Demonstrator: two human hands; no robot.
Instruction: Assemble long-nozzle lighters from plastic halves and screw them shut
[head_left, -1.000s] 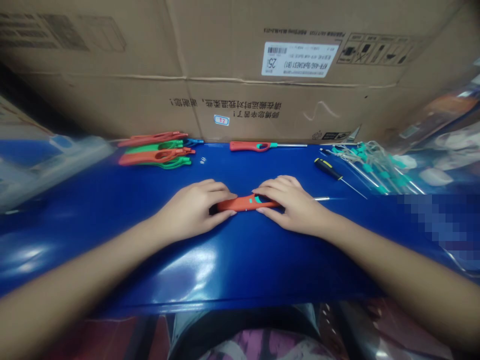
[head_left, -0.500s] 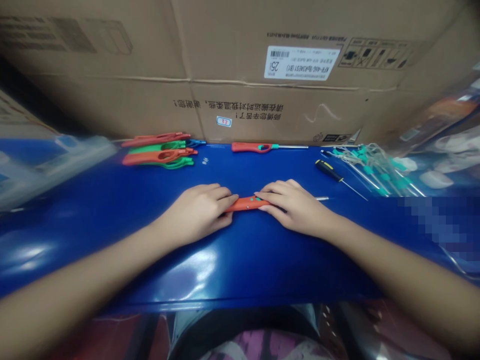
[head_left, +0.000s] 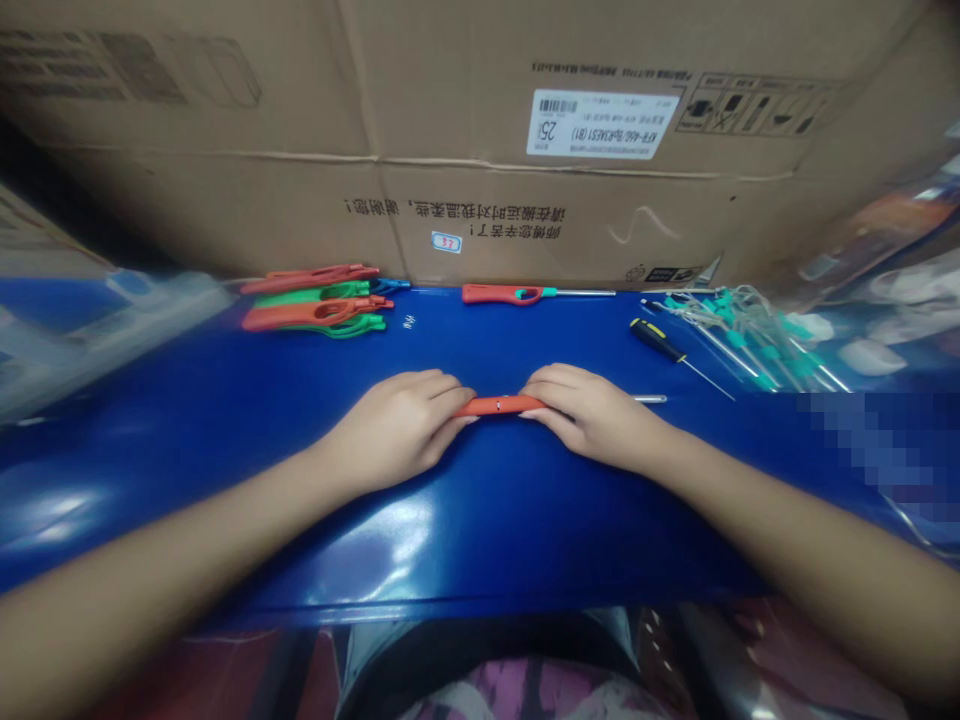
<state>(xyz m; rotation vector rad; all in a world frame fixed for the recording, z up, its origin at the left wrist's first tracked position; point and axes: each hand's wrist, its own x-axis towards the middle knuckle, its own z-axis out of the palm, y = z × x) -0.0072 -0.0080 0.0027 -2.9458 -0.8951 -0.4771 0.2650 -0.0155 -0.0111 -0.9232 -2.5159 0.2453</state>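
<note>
An orange gas lighter with a long metal tube lies level between my hands, just above or on the blue table; I cannot tell which. My left hand is closed around its left end. Around the right part of the body, my right hand is closed too, and the metal tube sticks out beyond that hand. A small slot or screw hole shows on the bare middle. My fingers hide both ends of the body.
Behind stands a cardboard box. Along its foot lie orange and green lighter shells, tiny screws and a red lighter. A black-yellow screwdriver and several metal tubes with teal parts are to the right.
The lighter has turned about its long axis: its green parts no longer show and its narrow edge faces me. The tube's tip reaches slightly further right.
</note>
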